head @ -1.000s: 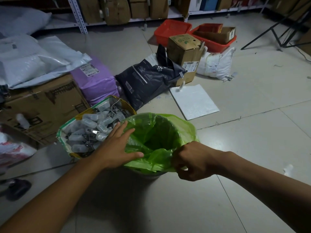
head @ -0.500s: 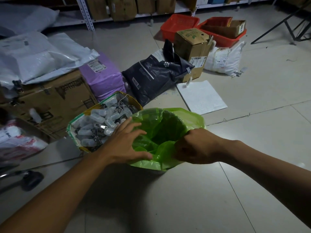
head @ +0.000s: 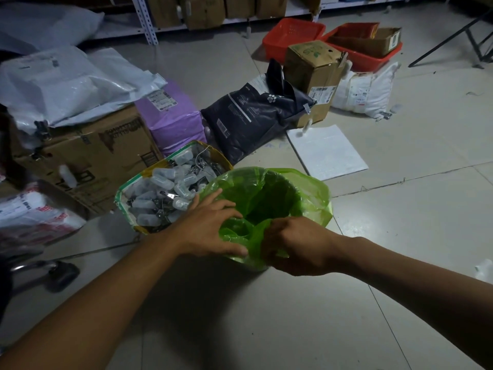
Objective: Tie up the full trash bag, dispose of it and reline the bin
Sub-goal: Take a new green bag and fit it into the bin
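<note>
Head view is showing the green bag (head: pixel 269 198) covering the bin on the floor and hiding it, while the right hand (head: pixel 296 244) is pinching its near edge, the left hand (head: pixel 208 231) is lying flat with released fingers (head: pixel 213 196), and a sack of small bottles (head: pixel 165 188) is touching it on the left.

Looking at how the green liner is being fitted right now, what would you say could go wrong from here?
1. The right hand grips only the near edge of the green liner while the left hand lies flat on it; bunched film there may slip into the bin rather than fold over the rim.
2. The bag of small plastic bottles sits right against the left hand, so a sideways move might knock it.
3. The thin film could tear if tugged hard.
</note>
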A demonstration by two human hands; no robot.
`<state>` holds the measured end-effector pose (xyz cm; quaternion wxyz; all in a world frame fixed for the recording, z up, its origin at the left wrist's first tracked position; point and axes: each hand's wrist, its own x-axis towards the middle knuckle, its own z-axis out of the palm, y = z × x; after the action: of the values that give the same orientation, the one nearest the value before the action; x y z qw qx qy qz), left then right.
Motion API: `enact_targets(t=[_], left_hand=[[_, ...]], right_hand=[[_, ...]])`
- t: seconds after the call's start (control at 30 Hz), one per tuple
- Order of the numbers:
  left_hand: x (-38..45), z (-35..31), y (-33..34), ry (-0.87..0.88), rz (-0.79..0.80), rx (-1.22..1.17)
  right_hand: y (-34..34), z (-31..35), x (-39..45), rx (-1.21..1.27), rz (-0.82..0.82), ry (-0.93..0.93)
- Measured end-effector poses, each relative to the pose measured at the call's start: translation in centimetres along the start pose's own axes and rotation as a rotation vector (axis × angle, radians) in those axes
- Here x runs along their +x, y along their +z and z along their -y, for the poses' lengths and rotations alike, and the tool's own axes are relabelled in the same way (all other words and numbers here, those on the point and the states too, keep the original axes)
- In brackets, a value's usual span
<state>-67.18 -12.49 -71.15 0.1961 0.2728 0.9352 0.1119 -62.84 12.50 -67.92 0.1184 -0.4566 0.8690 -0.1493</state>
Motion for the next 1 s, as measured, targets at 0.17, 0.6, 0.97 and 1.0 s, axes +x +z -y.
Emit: enact_targets(t=[0.17,0.6,0.97,1.0], left_hand=[[0.1,1.0,0.3,-0.064,-0.096,-0.024],[-0.3,1.3,0.4,-0.061,0.022,-0.019],[-0.8,1.3,0.4,-0.019,0.029,0.126],[-0.9,1.4,0.6,-0.039,0.001,0.131]], right_hand=[[-0.1,0.8,-0.7,0.076,0.102,0.025],[0.3,1.9,-0.9,0.089,0.339,0.037],[-0.7,-0.4,2.6,0.074,-0.040,0.221],[-0.3,-0.8,3.1,0.039,-0.035,0.239]])
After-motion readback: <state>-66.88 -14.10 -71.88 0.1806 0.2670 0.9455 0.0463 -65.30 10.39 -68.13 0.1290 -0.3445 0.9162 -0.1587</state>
